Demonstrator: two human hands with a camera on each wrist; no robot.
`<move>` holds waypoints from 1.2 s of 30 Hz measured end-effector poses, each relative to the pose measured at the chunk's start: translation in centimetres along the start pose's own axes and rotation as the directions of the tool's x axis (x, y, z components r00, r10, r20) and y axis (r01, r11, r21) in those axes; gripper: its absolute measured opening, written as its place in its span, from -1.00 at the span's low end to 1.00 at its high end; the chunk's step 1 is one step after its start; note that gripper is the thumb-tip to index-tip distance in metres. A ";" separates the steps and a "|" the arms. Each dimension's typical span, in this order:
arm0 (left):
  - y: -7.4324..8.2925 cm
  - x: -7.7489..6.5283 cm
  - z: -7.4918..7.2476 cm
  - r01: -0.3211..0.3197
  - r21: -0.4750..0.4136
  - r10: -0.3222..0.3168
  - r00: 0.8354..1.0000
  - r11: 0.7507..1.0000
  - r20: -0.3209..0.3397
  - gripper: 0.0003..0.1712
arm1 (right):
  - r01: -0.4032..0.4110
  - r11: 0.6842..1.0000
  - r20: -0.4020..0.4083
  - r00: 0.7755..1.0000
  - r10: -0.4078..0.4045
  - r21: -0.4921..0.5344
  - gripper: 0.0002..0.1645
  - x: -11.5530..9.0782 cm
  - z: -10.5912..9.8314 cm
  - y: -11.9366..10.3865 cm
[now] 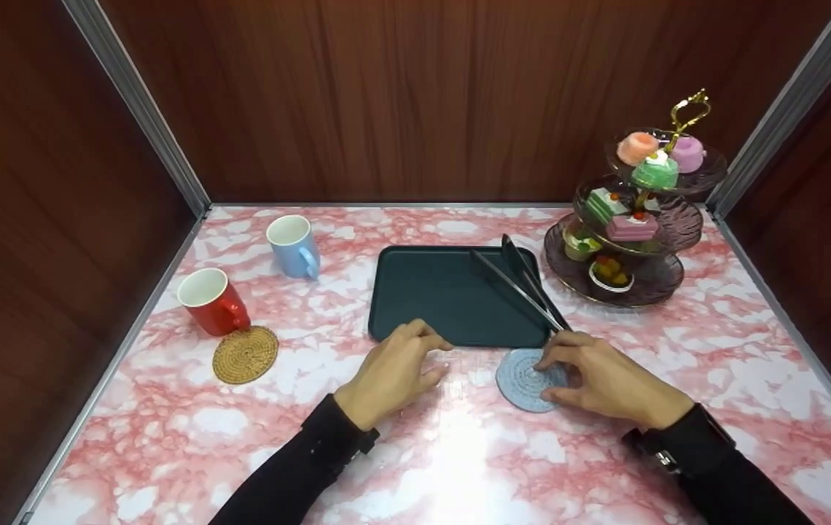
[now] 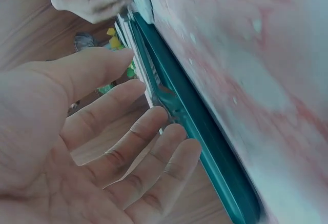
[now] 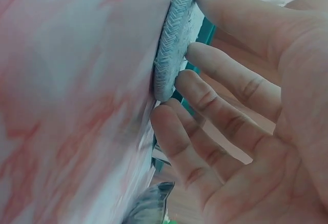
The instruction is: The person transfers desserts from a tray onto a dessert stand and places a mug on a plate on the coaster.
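Note:
A light blue woven coaster (image 1: 521,383) lies flat on the table, just below the tray's front right corner. My right hand (image 1: 605,379) is over it; in the right wrist view its thumb and some fingertips touch the coaster (image 3: 177,44), fingers loosely extended. Black tongs (image 1: 525,284) rest across the right side of the dark green tray (image 1: 430,292), their near end beside my right knuckles. Close to the tray's front edge, my left hand (image 1: 393,372) hovers with relaxed fingers, and the left wrist view shows nothing in its palm.
At the left stand a red mug (image 1: 219,306) and a light blue mug (image 1: 291,251). A tan woven coaster (image 1: 244,355) lies by the red one. The back right holds a three-tier stand (image 1: 649,284) with several small desserts. Wooden panels (image 1: 401,102) enclose the table.

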State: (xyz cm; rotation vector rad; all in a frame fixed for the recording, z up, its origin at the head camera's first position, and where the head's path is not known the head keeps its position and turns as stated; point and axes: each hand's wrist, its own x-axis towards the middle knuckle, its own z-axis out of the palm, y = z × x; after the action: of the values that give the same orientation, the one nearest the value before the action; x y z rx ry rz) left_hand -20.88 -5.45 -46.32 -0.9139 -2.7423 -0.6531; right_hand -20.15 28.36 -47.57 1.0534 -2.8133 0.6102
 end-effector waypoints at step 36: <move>-6.5 -3.2 -3.8 0.238 -0.002 -0.237 0.966 0.971 -0.102 -0.63 | -0.211 0.970 -0.083 0.976 0.202 -0.124 -0.59 -5.8 -3.7 5.3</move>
State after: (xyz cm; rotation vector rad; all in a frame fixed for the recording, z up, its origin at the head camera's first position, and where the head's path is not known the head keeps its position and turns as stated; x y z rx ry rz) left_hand -22.16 -13.49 -46.12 -0.5372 -2.7836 -0.7025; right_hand -19.42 36.95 -47.15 0.7090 -2.8768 0.4591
